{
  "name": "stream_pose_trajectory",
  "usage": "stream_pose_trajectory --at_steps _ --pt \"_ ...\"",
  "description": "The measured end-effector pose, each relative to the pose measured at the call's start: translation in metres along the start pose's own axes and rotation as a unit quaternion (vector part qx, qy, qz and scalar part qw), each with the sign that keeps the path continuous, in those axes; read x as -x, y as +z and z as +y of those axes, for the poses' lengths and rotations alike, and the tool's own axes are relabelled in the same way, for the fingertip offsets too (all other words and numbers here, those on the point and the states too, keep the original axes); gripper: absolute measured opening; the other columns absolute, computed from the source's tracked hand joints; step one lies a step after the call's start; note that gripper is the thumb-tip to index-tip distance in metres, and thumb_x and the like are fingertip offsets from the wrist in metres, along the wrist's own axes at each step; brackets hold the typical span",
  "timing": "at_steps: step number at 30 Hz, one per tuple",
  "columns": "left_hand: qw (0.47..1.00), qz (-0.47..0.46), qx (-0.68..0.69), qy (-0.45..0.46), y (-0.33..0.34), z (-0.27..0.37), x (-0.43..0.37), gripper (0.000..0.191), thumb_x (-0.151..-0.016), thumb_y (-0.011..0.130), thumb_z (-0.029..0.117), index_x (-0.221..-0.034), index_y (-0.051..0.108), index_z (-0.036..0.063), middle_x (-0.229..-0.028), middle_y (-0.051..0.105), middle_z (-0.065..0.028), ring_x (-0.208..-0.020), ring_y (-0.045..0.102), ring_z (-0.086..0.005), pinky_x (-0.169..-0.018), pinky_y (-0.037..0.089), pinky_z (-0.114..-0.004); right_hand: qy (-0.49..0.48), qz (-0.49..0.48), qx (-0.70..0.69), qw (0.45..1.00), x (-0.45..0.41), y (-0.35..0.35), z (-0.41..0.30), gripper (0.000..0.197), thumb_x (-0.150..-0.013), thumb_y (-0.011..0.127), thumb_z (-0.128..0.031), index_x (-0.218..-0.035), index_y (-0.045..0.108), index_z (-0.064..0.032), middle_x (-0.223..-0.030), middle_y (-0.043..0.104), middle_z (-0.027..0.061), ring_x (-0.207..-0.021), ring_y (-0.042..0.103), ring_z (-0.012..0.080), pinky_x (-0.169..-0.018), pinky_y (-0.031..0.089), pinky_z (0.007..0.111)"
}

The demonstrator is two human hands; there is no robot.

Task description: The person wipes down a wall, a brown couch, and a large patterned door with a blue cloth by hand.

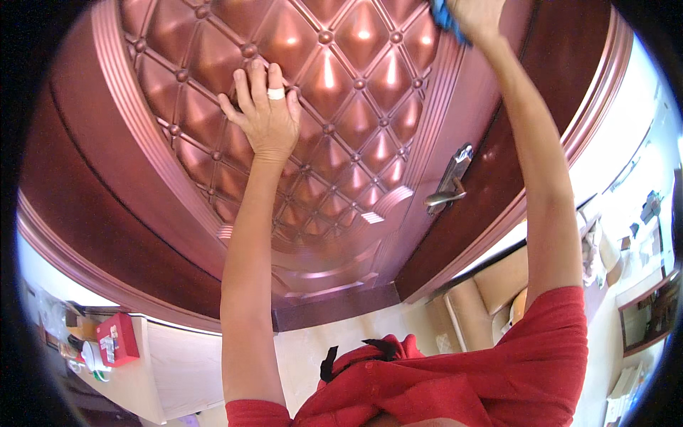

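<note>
A large reddish-brown door (328, 107) with a raised diamond pattern and round studs stands before me. My left hand (269, 117) rests on the patterned panel with its fingers apart, holding nothing. A white band (276, 94) wraps one of its fingers. Up at the top edge of the picture, my right hand (477, 18) grips a blue cloth (451, 21) near the right border of the panel. Part of that hand and of the cloth is cut off by the picture's edge. Below it, a metal door handle (445, 199) sits on its plate.
A dark red door frame (448, 256) surrounds the door. At lower left, a red box (117, 340) and several small items stand on a pale wooden cabinet (187, 368). A tan sofa (493, 283) is at the right, and pale floor (341, 331) shows below the door.
</note>
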State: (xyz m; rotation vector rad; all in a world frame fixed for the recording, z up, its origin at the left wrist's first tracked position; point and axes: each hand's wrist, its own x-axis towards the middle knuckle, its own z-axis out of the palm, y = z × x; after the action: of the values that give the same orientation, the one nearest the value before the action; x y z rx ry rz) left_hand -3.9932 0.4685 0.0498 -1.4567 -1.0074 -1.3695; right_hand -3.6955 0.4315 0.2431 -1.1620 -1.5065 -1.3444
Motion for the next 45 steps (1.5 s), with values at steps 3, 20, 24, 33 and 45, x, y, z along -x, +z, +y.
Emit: stream_pose_trajectory --at_steps 3,20,24,33,45 --pt "1.000 0.005 0.010 -0.007 0.004 0.005 -0.005 0.050 -0.080 0.057 0.031 -0.125 0.045 0.0139 -0.136 0.035 -0.0075 -0.126 0.028 -0.0314 -0.101 0.014 -0.059 0.013 0.088 0.218 0.972 -0.023 0.005 0.022 0.042 -0.088 0.041 -0.033 -0.125 0.047 -0.0128 -0.131 0.042 0.0115 -0.121 0.036 0.0302 -0.098 0.020 0.051" --pt "0.999 0.041 -0.010 0.014 0.010 -0.005 0.000 0.047 -0.079 0.058 0.035 -0.121 0.048 0.0166 -0.129 0.042 -0.0044 -0.121 0.033 -0.0299 -0.096 0.017 -0.058 0.276 -0.065 -0.112 0.952 0.224 0.017 -0.066 0.073 -0.083 0.055 -0.035 -0.137 0.019 -0.0006 -0.094 0.051 0.0303 -0.079 0.052 0.0455 -0.068 0.043 0.051" --pt "0.998 0.065 0.009 0.026 0.012 -0.003 -0.003 0.044 -0.079 0.059 0.036 -0.117 0.050 0.0175 -0.128 0.044 -0.0037 -0.119 0.035 -0.0296 -0.096 0.018 -0.058 0.196 0.134 0.038 0.971 0.123 0.042 0.020 0.052 -0.089 0.042 -0.037 -0.120 0.045 0.0042 -0.105 0.050 0.0306 -0.095 0.049 0.0445 -0.085 0.039 0.046" --pt "0.998 0.050 -0.021 0.017 0.013 -0.018 0.008 0.042 -0.083 0.051 0.040 -0.119 0.052 0.0181 -0.130 0.042 -0.0027 -0.121 0.033 -0.0278 -0.096 0.022 -0.058 0.357 -0.021 -0.148 0.922 0.240 0.024 -0.025 0.066 -0.088 0.047 -0.040 -0.132 0.027 0.0035 -0.127 0.032 0.0331 -0.119 0.033 0.0463 -0.094 0.035 0.049" --pt "0.999 -0.031 -0.006 -0.022 0.001 -0.002 -0.002 0.055 -0.075 0.062 0.038 -0.124 0.047 0.0185 -0.134 0.036 -0.0059 -0.126 0.027 -0.0306 -0.100 0.016 -0.058 0.105 0.093 -0.055 0.989 0.091 0.034 -0.004 0.053 -0.088 0.045 -0.041 -0.124 0.043 -0.0024 -0.116 0.041 0.0296 -0.106 0.040 0.0445 -0.089 0.033 0.051"
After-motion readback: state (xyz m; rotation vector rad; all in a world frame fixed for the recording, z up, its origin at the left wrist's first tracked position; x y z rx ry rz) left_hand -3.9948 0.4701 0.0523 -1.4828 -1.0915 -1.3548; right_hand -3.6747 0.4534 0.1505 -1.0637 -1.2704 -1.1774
